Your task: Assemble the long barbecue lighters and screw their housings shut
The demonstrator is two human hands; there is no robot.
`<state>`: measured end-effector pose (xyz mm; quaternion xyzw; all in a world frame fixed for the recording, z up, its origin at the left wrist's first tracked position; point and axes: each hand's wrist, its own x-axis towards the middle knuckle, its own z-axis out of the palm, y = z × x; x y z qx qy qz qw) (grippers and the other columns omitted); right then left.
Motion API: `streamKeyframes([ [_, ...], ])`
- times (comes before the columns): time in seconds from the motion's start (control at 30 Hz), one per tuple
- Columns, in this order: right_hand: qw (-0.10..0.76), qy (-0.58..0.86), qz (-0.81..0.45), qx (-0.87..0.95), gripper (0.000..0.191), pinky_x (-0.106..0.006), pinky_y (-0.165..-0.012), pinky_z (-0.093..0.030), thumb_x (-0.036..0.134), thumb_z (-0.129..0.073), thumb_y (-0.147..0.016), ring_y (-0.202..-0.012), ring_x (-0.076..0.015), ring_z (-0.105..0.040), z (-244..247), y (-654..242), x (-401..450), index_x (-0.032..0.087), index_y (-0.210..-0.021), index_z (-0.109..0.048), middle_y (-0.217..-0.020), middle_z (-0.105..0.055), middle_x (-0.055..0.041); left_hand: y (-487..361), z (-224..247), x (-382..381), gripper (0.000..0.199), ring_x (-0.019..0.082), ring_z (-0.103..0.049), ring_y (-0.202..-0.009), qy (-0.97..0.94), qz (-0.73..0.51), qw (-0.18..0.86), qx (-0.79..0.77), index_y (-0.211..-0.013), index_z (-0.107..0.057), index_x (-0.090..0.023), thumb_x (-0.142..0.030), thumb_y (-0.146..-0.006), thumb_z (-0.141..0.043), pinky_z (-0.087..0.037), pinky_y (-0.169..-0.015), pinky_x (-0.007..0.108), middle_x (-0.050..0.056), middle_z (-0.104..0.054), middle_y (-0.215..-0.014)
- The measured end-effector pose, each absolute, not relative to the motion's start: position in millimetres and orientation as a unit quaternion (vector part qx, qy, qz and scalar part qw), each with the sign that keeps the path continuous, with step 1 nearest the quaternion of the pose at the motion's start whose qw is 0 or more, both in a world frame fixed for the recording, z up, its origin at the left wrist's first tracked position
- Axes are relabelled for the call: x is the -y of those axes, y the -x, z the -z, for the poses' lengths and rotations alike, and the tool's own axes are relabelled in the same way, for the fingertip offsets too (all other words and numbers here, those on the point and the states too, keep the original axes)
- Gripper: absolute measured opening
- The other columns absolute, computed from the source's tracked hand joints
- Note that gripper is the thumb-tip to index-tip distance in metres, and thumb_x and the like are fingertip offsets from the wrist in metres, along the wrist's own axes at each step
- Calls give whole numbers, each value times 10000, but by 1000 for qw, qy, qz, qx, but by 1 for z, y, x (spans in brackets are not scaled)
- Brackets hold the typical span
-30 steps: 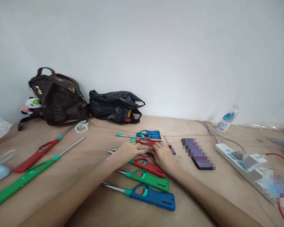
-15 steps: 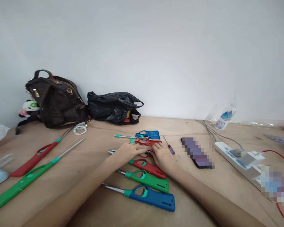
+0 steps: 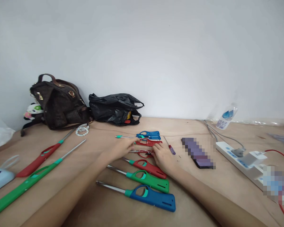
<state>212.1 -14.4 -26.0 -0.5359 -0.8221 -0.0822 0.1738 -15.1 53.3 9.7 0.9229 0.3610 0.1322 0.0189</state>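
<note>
Several lighters lie in a column on the table. My right hand [image 3: 162, 155] rests at the right end of an opened red lighter [image 3: 144, 153], fingers bent over its handle, where thin wires show. Just beyond is a loose red casing [image 3: 147, 142], close to my right fingertips. My left hand [image 3: 126, 145] is at the left end of that casing, its fingers bent; what they hold is too small to tell. Blue lighter parts [image 3: 148, 135] lie at the far end. Nearer me are a red lighter [image 3: 153, 169], a green lighter [image 3: 153, 181] and a blue lighter [image 3: 156, 198].
A screwdriver [image 3: 171, 149] and a phone [image 3: 198, 153] lie to the right, then a power strip [image 3: 236, 162] and a bottle [image 3: 226, 117]. At left are long red [image 3: 40, 159] and green lighters [image 3: 26, 186], a backpack [image 3: 61, 107] and a black bag [image 3: 111, 108].
My left hand has moved up and left, off the opened red lighter, uncovering its trigger loop and metal rod. My right hand has stayed nearly in place. The view has shifted slightly.
</note>
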Motion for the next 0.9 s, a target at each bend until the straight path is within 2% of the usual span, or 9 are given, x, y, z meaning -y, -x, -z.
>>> streamKeyframes([
  [0.13, 170, 539, 82, 821, 168, -358, -791, -436, 127, -463, -925, -910, -249, -545, 24, -212, 15, 148, -885, -625, -948, -650, -96, 22, -13, -78, 278, 183, -627, -908, -917, -157, 7, -366, -1003, -641, -170, -46, -821, -471, -485, -809, 264, 51, -669, -969],
  [0.27, 175, 535, 76, 823, 145, -346, -795, -441, 123, -485, -916, -911, -240, -545, 24, -212, 15, 145, -884, -625, -945, -646, -94, 20, -9, -91, 291, 185, -618, -904, -935, -80, -81, -335, -1019, -642, -182, -29, -813, -503, -476, -786, 253, 55, -628, -981],
  [0.4, 168, 533, 65, 826, 153, -327, -808, -442, 105, -482, -914, -919, -225, -550, 21, -212, 16, 141, -896, -630, -964, -641, -92, 22, -5, -96, 294, 191, -605, -985, -947, -52, -119, -295, -1077, -611, -187, -39, -843, -512, -466, -844, 265, 59, -620, -1045],
  [0.53, 147, 537, 69, 828, 197, -319, -813, -445, 111, -455, -930, -963, -222, -559, 16, -212, 19, 147, -942, -648, -1024, -633, -98, 29, -2, -102, 265, 200, -608, -981, -953, -52, -97, -283, -1091, -601, -199, -75, -871, -519, -469, -833, 267, 63, -620, -1054],
  [0.7, 133, 543, 70, 826, 214, -318, -796, -458, 77, -473, -904, -959, -220, -574, 14, -210, 21, 151, -988, -655, -1033, -637, -109, 30, 6, -108, 139, 194, -602, -867, -950, -75, -22, -304, -982, -611, -183, -132, -868, -548, -462, -742, 255, 51, -595, -992],
  [0.9, 136, 536, 68, 831, 205, -313, -797, -459, 46, -492, -885, -949, -226, -573, 13, -210, 21, 144, -965, -654, -1017, -638, -103, 26, 10, -107, 73, 201, -580, -847, -941, -101, 11, -324, -882, -588, -161, -111, -833, -566, -460, -740, 272, 47, -571, -912],
])
